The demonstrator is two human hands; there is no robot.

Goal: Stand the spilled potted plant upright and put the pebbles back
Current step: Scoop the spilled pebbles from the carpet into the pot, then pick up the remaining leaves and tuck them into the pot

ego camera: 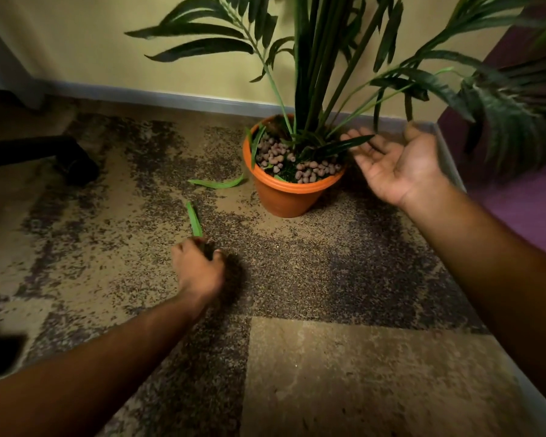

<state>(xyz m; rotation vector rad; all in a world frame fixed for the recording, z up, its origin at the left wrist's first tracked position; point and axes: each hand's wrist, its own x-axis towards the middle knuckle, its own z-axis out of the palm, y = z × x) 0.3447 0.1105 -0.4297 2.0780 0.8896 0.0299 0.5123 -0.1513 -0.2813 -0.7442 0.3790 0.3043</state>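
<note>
The orange pot (286, 197) stands upright on the carpet near the wall, its tall green plant (322, 58) rising out of it. Brown pebbles (273, 154) lie inside the pot around the stems. My right hand (391, 162) hovers palm up just right of the pot's rim, fingers spread and empty, a leaf tip across its fingertips. My left hand (199, 266) is down on the carpet in front of the pot, fingers curled round the near end of a loose green leaf (194, 219).
A second loose green leaf (218, 183) lies on the carpet left of the pot. A black chair base (44, 156) stands at the left. A purple surface (524, 197) with a pale edge borders the right side. The baseboard runs behind the pot.
</note>
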